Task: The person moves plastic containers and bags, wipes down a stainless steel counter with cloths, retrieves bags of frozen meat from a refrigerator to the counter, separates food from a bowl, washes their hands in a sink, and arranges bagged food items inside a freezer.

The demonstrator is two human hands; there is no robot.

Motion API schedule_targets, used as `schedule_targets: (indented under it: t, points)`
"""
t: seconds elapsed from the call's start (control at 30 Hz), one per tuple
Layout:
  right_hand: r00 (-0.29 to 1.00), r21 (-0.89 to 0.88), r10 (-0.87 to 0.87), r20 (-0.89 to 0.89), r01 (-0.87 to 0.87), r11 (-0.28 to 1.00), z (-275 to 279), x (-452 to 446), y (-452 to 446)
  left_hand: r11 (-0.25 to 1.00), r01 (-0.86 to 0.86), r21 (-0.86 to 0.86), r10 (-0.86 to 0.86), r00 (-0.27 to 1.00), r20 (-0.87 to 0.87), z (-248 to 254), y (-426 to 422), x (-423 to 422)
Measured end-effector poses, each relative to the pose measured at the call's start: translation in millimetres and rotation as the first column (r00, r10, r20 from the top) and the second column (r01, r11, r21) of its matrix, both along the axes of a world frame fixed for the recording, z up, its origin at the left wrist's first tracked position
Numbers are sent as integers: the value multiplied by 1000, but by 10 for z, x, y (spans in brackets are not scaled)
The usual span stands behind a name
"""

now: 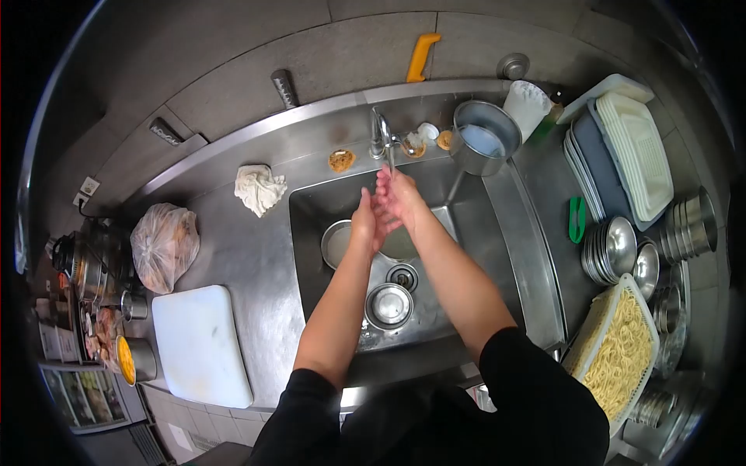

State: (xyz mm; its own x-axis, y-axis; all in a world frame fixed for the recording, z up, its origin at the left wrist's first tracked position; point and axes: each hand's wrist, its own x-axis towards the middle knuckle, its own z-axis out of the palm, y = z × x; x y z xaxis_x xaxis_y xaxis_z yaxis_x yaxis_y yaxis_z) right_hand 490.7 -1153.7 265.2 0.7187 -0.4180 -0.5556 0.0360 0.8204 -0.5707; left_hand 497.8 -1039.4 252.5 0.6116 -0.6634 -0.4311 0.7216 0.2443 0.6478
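Both my hands are over the steel sink point(497, 233), close together just below the faucet point(382, 133). My left hand point(368, 220) is open, palm turned inward, with its fingers reaching toward the other hand. My right hand point(399, 197) is also open, right under the spout, its fingers extended. Neither one holds anything. Whether the fingertips touch each other, I cannot tell. Below them in the basin are a round metal bowl point(336, 242), partly behind my left wrist, and a smaller metal bowl point(389, 305) near the drain point(402, 276).
Left of the sink lie a crumpled white cloth point(259, 189), a filled plastic bag point(165, 245) and a white cutting board point(200, 346). A steel pot point(486, 138) stands behind the basin's right corner. On the right are green tongs point(576, 220), stacked metal bowls point(608, 250) and a basket of noodles point(618, 353).
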Motion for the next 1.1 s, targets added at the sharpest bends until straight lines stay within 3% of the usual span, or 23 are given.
schedule_targets:
  t: [0.03, 0.1, 0.17, 0.2, 0.27, 0.3, 0.33, 0.37, 0.4, 0.43, 0.47, 0.5, 0.57, 0.67, 0.7, 0.73, 0.8, 0.83, 0.87, 0.9, 0.97, 1.03, 1.1]
  points:
    - [1000, -2, 0, 2, 0, 1000, -18, -47, -7, 979, 40, -201, -62, 993, -105, -18, -114, 79]
    - [957, 150, 189, 222, -225, 963, -104, -164, -62, 959, 171, -227, -195, 977, -88, -160, -288, 297]
    - [974, 106, 175, 146, -191, 976, -119, -260, -54, 920, 301, -250, -328, 942, -75, -264, -436, 448]
    - [993, -199, 114, -25, -116, 973, -140, -276, -5, 881, 441, -170, -452, 891, -30, -291, -508, 507]
    - [953, -755, -43, -301, -211, 621, -198, -320, -33, 819, 568, -84, -570, 822, -1, -287, -629, 465]
    - [952, -754, -42, -303, -213, 621, -229, -360, -13, 917, 398, 20, -398, 917, 18, -290, -729, 374]
    - [955, -937, -231, -186, -101, 336, -215, -432, 60, 971, 204, 120, -212, 976, 56, -281, -786, 342]
    - [931, -1000, -366, -12, -14, -3, -180, -506, 157, 972, 200, 123, -208, 977, 53, -382, -793, 444]
    - [936, -993, -340, 89, 112, 47, 4, -590, 281, 925, 241, 293, -364, 778, 512, -525, -788, 561]
    - [938, -993, -336, 86, 109, 50, 24, -599, 299, 893, 64, 446, -433, 398, 809, -563, -767, 644]
    - [973, -979, -167, 161, 137, -150, 46, -610, 309, 879, -61, 474, -463, 134, 876, -630, -718, 642]
    - [980, -922, 15, 200, 194, -335, 64, -619, 323, 876, -52, 480, -480, 19, 877, -690, -674, 654]
    - [988, -931, 66, 139, 153, -330, 89, -512, 266, 880, -39, 474, -472, -191, 860, -713, -612, 605]
    - [911, -969, 336, -239, -246, -24, 125, -293, -26, 915, -6, 403, -354, -491, 796, -728, -617, 566]
    - [909, -970, 344, -237, -243, -25, 196, -217, -119, 914, 13, 405, -343, -509, 790, -696, -607, 589]
    - [802, -887, 458, -384, -458, 57, 311, -152, -211, 907, 36, 419, -347, -500, 794, -621, -558, 575]
    - [636, -705, 635, -439, -682, 195, 326, -134, -364, 768, 203, 607, -607, -67, 792, 93, -423, 412]
    - [620, -648, 684, -384, -709, 278, 315, -158, -420, 618, 445, 648, -786, 319, 530, 337, -379, 369]
    - [613, -537, 782, -107, -698, 474, 290, -219, -456, 670, 499, 550, -742, 432, 513, 341, -352, 401]
    - [597, -365, 780, 185, -695, 619, 248, -262, -452, 673, 496, 549, -740, 434, 514, 316, -340, 387]
    - [697, -310, 669, 258, -596, 741, -132, -222, -272, 929, 114, 351, -341, 630, 698, 157, -348, 322]
    - [927, 118, 127, 354, -179, 977, -760, -113, -185, 899, 9, 438, -345, 630, 695, 26, -399, 287]
    - [928, 74, 78, 363, -112, 991, -803, -120, -57, 850, -94, 518, -352, 630, 692, -130, -393, 280]
